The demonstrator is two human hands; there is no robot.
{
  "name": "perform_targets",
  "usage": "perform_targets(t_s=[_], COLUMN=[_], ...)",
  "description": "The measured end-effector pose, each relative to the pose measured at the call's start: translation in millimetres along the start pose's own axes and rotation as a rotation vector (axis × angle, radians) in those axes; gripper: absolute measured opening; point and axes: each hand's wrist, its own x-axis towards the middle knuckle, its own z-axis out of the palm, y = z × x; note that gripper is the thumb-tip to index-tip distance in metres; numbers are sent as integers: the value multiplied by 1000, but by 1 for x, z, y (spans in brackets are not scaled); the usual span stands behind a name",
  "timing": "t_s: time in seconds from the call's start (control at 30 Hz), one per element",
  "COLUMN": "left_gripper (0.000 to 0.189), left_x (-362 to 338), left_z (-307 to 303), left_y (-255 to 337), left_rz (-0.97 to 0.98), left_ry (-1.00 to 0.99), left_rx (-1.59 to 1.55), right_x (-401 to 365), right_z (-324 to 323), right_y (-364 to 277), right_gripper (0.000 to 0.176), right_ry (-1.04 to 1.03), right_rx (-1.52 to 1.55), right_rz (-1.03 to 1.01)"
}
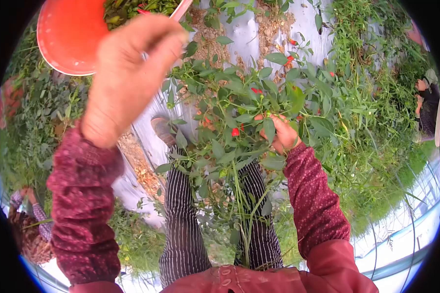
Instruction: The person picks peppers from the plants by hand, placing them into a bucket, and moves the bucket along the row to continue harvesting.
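Note:
My left hand (132,73) is raised at the upper left, in front of the rim of a red bucket (71,39). Its thumb and fingers are brought together; whatever they hold, if anything, cannot be made out. Inside the bucket lie green peppers (137,10) with a little red among them. My right hand (281,134) is in the leaves of a pepper plant (225,97), its fingers closed near a stem and partly hidden by a leaf. A red pepper (235,132) hangs to the left of it, and another (257,91) shows above.
Pale plastic sheeting (242,31) and brown soil lie between the plants. My striped trouser legs (183,219) stand beneath the plant. A co-worker (428,110) is at the far right and another person (32,224) at the lower left. Dense greenery (362,63) grows on the right.

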Motion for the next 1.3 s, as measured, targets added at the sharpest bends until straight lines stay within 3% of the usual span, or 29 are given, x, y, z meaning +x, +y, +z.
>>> perform_targets(t_s=[0.03, 0.07, 0.1, 0.13, 0.2, 0.23, 0.3, 0.33, 0.43, 0.5, 0.53, 0.57, 0.67, 0.7, 0.77, 0.8, 0.83, 0.9, 0.93, 0.97, 1.03, 1.07, 1.1, 1.17, 1.23, 1.3], left_gripper=[8, 12, 13, 18, 22, 26, 29, 29, 27, 24, 23, 23, 19, 19, 13, 9, 9, 8, 8, 6, 5, 11, 11, 14, 12, 11], left_x=[-26, -54, -78, -92, -116, -116, -123, -125, -130, -139, -143, -149, -162, -166, -169, -170, -176, -185, -185, -176, -151, -137, -126, -104, -93, -97], left_z=[34, 74, 106, 127, 168, 177, 197, 202, 209, 208, 204, 201, 184, 177, 160, 152, 148, 142, 133, 124, 102, 103, 104, 111, 111, 101], left_y=[-3, -15, -24, -20, -30, -26, -33, -33, -37, -36, -35, -35, -34, -32, -22, -15, -9, 0, -2, -7, 2, 7, 4, -7, -34, -41], left_rz=[-255, -360, -472, -551, -662, -739, -888, -899, -1009, -1096, -1062, -1063, -1106, -1107, -1055, -1070, -1071, -872, -835, -659, -580, -439, -440, -44, -91, -27], left_ry=[-172, -253, -379, -359, -344, -386, -122, -118, 66, 184, 195, 196, 242, 239, 108, 64, 56, -38, 4, 57, -58, -101, -112, -598, -926, -881], left_rx=[-289, -324, -184, -132, 40, 156, 15, 11, -149, -420, -444, -446, -771, -772, -845, -935, -934, -767, -703, -583, -386, -347, -350, 84, 457, 275], right_x=[-1, 1, 4, 6, 13, 14, 12, 13, 12, -4, -6, -9, -18, -23, -37, -38, -45, -59, -62, -65, -72, -73, -73, -72, -82, -85], right_z=[0, 1, 1, -5, -25, -24, -24, -29, -30, -12, -14, -10, -2, -4, 11, 17, 27, 44, 48, 56, 74, 80, 86, 97, 107, 107], right_y=[-2, -5, -7, -6, 2, 4, 13, 17, 22, 15, 7, 7, 27, 31, 36, 55, 58, 58, 64, 68, 72, 74, 80, 92, 85, 83], right_gripper=[35, 36, 37, 37, 30, 30, 32, 32, 32, 32, 28, 28, 21, 21, 22, 30, 30, 36, 40, 40, 39, 38, 38, 38, 35, 32], right_ry=[5, -11, -29, -29, -324, -325, -209, -210, -381, -123, -165, -165, -381, -378, -334, -133, -127, -76, -99, -88, -50, -91, -135, -185, -114, -52], right_rx=[-5, -20, -37, -46, 100, 87, 103, 97, 195, -31, -388, -390, -806, -805, -1822, -1489, -1485, -1643, -1598, -1593, -1459, -1406, -1443, -1432, -1382, -1327], right_rz=[7, 26, 42, 45, 26, 37, 52, 62, 51, 47, 64, 65, -269, -268, -815, -440, -438, -492, -527, -523, -460, -534, -451, -385, -307, -231])
